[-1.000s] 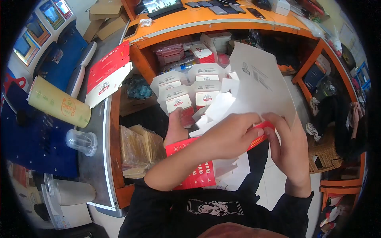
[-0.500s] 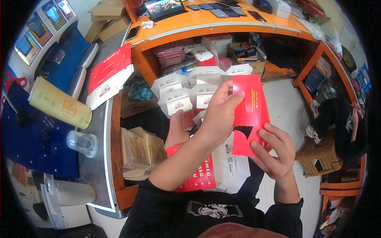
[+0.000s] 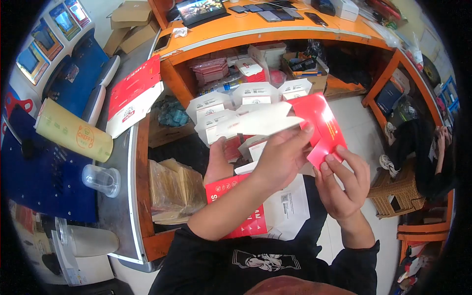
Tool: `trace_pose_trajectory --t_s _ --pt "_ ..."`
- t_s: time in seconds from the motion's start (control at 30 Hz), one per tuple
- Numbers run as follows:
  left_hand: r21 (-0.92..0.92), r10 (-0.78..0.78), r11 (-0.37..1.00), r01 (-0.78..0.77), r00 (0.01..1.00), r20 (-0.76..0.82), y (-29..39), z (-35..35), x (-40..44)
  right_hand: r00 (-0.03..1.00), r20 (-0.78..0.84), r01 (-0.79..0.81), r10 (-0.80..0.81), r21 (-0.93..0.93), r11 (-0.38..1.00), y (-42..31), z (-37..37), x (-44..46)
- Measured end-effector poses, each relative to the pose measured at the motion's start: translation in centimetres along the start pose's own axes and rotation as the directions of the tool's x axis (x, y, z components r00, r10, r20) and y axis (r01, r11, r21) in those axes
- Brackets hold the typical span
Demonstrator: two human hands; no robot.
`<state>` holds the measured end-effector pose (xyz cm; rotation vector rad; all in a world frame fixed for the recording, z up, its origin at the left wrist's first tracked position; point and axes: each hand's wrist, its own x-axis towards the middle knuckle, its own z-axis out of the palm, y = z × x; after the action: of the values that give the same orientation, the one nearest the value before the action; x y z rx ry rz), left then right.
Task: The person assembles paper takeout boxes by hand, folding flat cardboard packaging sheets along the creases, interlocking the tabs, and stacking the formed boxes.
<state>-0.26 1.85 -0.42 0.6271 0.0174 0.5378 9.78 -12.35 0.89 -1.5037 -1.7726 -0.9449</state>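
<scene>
Between my hands is a red and white cardboard box (image 3: 318, 120), partly folded, with a long white flap reaching out to the left. My left hand (image 3: 285, 152) grips its left side, thumb against the red face. On the lower right edge, the fingers and thumb of my right hand (image 3: 344, 184) pinch the red card. Flat red and white sheets (image 3: 290, 204) lie on my lap below. Beyond my hands stand several white and red boxes (image 3: 255, 93) with raised lids, partly hidden by the white flap. My bare foot (image 3: 218, 162) is beside them.
At the left, a grey counter (image 3: 123, 167) bears a flat red carton (image 3: 135, 93), a yellow cup roll (image 3: 73, 130) and a clear plastic cup (image 3: 101, 180). An orange desk (image 3: 255, 30) holds a tablet and phones. Another person's dark-clothed leg (image 3: 418, 147) shows at the right beside a woven basket (image 3: 396, 196).
The box went from a large open sheet to a folded red shape. Since the last frame, it has turned and its white flap has swung out left. Both hands still hold it.
</scene>
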Motion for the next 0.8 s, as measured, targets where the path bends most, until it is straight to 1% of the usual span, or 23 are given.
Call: trace_pose_trajectory --t_s 0.03,0.1,0.23,0.27,0.33,0.37,0.4,0.47,0.5,0.53,0.6,0.63,0.7,0.73,0.77,0.8 --pt "-0.013 0.006 1.000 -0.006 1.000 -0.008 -0.5 0.0 -0.2 1.000 -0.023 0.013 -0.014 -0.004 1.000 0.0 0.2 -0.2" --pt "-0.030 0.028 0.999 -0.028 0.999 -0.026 -0.6 0.4 -0.8 1.000 -0.011 0.024 -0.024 -0.023 0.999 -0.2 0.3 0.0" --pt "-0.039 0.034 0.998 -0.039 0.993 -0.112 -2.3 0.5 -2.3 0.999 0.011 0.032 -0.032 -0.051 0.998 -0.1 0.6 -0.7" --pt "-0.040 0.043 0.998 -0.048 0.991 -0.123 -2.7 0.5 -2.8 1.000 -0.015 0.022 -0.023 -0.058 0.998 0.1 0.7 -0.6" --pt "0.048 0.089 0.995 -0.083 0.985 -0.148 -2.5 1.6 -3.2 0.997 -0.070 0.006 -0.011 -0.071 0.997 0.8 1.0 -0.3" --pt "0.140 0.125 0.985 -0.103 0.979 -0.158 -2.2 2.4 -3.4 0.999 -0.040 -0.009 0.006 -0.076 0.997 1.1 0.7 -0.5" --pt "0.230 0.159 0.966 -0.118 0.973 -0.169 -1.8 3.0 -3.7 0.999 0.017 -0.035 0.034 0.048 0.998 1.1 0.3 0.0" --pt "0.311 0.093 0.950 -0.037 0.982 -0.166 -1.4 2.0 -3.5 0.988 0.136 -0.103 0.067 0.284 0.953 1.3 -0.6 1.1" --pt "0.320 0.068 0.947 -0.019 0.987 -0.142 -1.0 1.5 -3.4 0.977 0.214 -0.086 0.010 0.349 0.933 2.1 -1.1 0.6" --pt "0.329 0.043 0.944 -0.002 0.992 -0.118 -0.5 1.1 -3.3 0.979 0.190 -0.147 0.072 0.413 0.899 2.4 -1.4 0.4" --pt "0.281 0.017 0.960 -0.008 0.999 -0.028 0.6 0.5 -3.6 0.968 0.158 -0.251 0.196 0.538 0.805 3.1 -2.0 0.3" --pt "0.298 -0.157 0.943 0.146 0.988 0.012 1.0 0.1 -4.1 0.926 0.332 -0.332 0.180 0.490 0.806 3.9 -3.0 0.5" --pt "0.271 -0.227 0.941 0.203 0.972 0.058 0.5 0.8 -4.6 0.881 0.417 -0.460 0.223 0.647 0.607 3.7 -1.8 -0.9" --pt "0.260 -0.260 0.938 0.230 0.962 0.085 0.3 1.1 -4.7 0.884 0.419 -0.451 0.207 0.644 0.618 3.6 -1.7 -1.1" --pt "0.381 -0.312 0.896 0.229 0.935 0.171 0.9 0.6 -4.5 0.886 0.422 -0.441 0.192 0.641 0.628 3.4 -1.7 -1.3" --pt "0.356 -0.268 0.916 0.187 0.944 0.192 0.7 0.6 -4.5 0.889 0.423 -0.431 0.176 0.638 0.638 3.3 -1.7 -1.5"
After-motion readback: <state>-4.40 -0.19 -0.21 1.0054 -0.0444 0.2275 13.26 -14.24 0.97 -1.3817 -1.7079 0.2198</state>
